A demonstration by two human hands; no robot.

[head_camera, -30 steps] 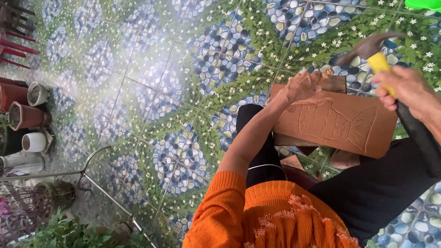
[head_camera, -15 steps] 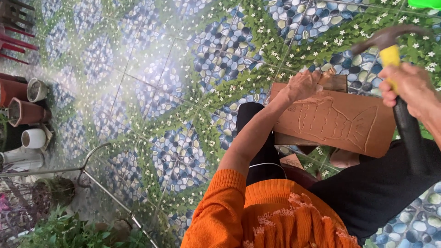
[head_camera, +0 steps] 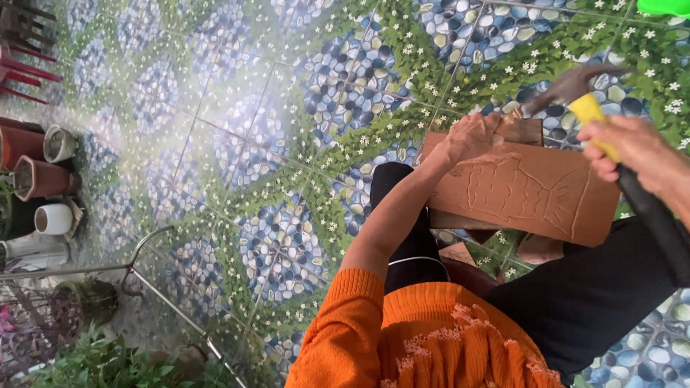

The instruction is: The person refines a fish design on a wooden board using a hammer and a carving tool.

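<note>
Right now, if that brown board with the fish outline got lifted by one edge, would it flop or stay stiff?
The brown board probably stays stiff: it spans the lap flat, edges straight. Likely light, since the left hand steadies one end. The grooved fish lines may weaken it under the hammer gripped by the right hand.

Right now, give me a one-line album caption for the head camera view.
Left hand steadies a brown board carved with a fish while the right hand raises a hammer above patterned floor tiles.
</note>
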